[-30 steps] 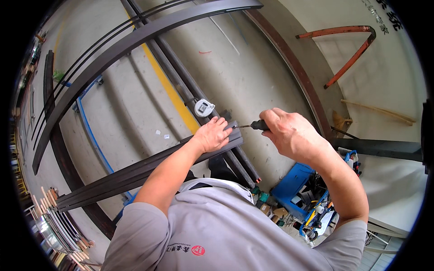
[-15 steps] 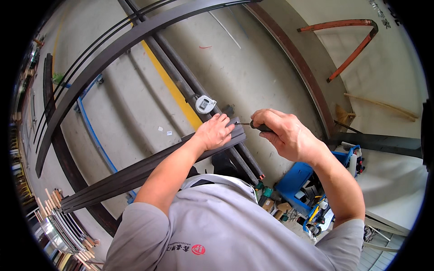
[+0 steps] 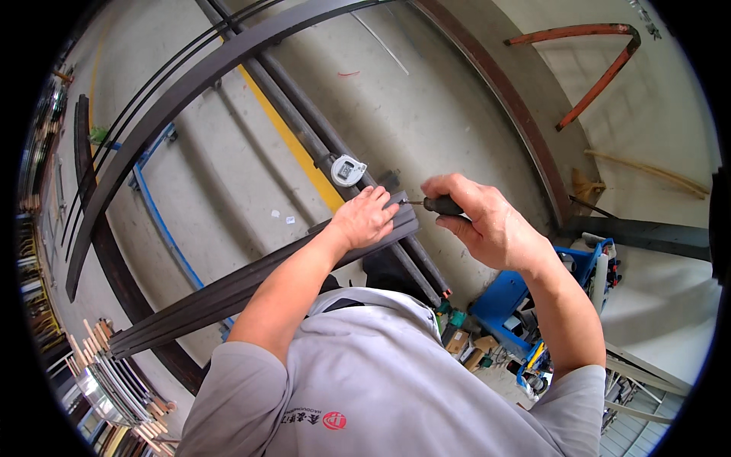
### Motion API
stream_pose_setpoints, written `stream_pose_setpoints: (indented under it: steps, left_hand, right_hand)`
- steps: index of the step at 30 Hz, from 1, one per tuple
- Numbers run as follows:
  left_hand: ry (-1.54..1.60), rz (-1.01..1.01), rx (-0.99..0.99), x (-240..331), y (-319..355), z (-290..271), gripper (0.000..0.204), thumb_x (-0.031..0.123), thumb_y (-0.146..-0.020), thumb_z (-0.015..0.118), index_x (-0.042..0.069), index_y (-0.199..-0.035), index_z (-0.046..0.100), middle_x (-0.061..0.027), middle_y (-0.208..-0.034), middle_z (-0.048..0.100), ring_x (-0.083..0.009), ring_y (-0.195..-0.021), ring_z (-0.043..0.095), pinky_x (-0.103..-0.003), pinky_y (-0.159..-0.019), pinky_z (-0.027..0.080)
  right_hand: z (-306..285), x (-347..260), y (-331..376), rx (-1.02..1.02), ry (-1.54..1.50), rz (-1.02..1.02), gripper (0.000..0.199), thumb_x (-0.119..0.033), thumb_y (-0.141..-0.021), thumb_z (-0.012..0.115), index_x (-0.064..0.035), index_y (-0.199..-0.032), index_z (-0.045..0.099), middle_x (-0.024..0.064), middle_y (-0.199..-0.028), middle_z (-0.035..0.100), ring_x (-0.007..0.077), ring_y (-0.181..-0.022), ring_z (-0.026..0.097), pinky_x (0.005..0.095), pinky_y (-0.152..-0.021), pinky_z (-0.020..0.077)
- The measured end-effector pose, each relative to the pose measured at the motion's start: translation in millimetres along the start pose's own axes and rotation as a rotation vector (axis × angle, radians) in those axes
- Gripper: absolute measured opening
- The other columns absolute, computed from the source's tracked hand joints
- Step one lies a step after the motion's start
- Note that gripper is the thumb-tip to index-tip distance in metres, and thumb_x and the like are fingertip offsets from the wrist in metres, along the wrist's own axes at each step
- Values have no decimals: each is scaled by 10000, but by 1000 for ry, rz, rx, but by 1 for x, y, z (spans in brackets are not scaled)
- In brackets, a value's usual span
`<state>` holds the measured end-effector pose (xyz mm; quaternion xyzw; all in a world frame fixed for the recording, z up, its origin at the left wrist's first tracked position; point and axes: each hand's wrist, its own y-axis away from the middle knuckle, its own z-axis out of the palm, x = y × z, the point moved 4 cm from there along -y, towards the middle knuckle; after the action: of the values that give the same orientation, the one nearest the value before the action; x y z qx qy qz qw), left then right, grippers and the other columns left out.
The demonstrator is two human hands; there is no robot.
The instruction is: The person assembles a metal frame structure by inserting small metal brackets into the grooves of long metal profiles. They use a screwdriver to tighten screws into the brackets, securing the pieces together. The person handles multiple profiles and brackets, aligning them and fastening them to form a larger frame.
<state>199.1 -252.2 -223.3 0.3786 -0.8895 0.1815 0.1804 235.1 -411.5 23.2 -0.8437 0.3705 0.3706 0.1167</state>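
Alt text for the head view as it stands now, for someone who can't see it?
Right hand holding a screwdriver to the end of a dark bar, with the left hand on the bar beside it. Just beyond, a round white device rests on dark pipes; a blue box sits to the lower right.

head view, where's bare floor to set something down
Bare floor lies between the dark tubes and the brown beam, below the red scrap, and between the yellow stripe and blue frame, left of two pale scraps. Crowded: around the blue toolbox, and where dark bars cross the tubes beside the left hand.
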Motion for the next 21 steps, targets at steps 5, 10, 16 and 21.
stream_pose_setpoints:
  steps: [5, 10, 16, 21]
  left_hand:
    - [-5, 6, 4, 1, 0, -1, 398, 241, -896, 730, 24, -1229, 707, -193, -1179, 639, -385, -1229, 578, -499, -1114, 461]
    - [4, 4, 4, 3, -2, -2, 395, 240, -896, 730, 22, -1224, 706, -191, -1170, 639, -388, -1222, 579, -491, -1111, 459]
    - [1, 12, 27, 4, -1, -3, 396, 233, -888, 729, 21, -1222, 706, -187, -1143, 639, -392, -1207, 582, -497, -1100, 465]
    - [5, 14, 24, 6, 0, -1, 393, 225, -883, 729, 15, -1214, 703, -192, -1146, 639, -398, -1206, 584, -498, -1096, 473]
  right_hand:
    - [12, 4, 12, 200, -29, 63, 324, 19, -886, 735, -16, -1178, 597, 222, -996, 689, 427, -892, 702, 443, -753, 560]
    - [26, 7, 19, 379, -12, 146, 341, 0, -891, 745, -22, -1196, 592, 223, -991, 688, 436, -893, 699, 447, -760, 564]
    - [5, -1, 6, 111, 30, -19, 377, 65, -901, 729, -44, -1235, 593, 159, -1066, 724, 391, -938, 716, 415, -867, 579]
    - [19, 17, 20, 255, -39, 72, 375, 50, -891, 725, -28, -1227, 578, 200, -1032, 694, 415, -912, 698, 437, -803, 562]
